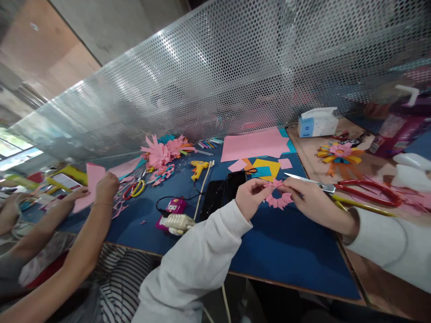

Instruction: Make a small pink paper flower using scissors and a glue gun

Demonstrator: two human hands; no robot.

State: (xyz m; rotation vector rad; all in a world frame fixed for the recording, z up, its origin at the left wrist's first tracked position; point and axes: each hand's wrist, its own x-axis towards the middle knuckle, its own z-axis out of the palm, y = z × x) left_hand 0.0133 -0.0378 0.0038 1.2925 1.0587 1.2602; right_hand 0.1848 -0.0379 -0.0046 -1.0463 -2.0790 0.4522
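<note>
A pink paper ring with pointed, fringed edges (280, 201) is held between my two hands over the blue table mat (289, 251). My left hand (251, 197) pinches its upper left side between thumb and fingers. On the upper right side, the fingers of my right hand (306, 197) are closed on the same ring. Red-handled scissors (370, 190) lie just beyond my right hand, blades pointing left. Behind the ring are a yellow paper square (271, 165) and a small blue paper piece (261, 172). A black phone-like slab (213, 197) rests left of my left hand.
A yellow glue gun (199, 170) and a purple power strip (171, 213) with cables lie to the left. Pink paper flowers (161, 152) and pink sheets (252, 146) are at the back. A co-worker's hands (107, 188) hold pink paper at left. A tissue box (318, 123) stands back right.
</note>
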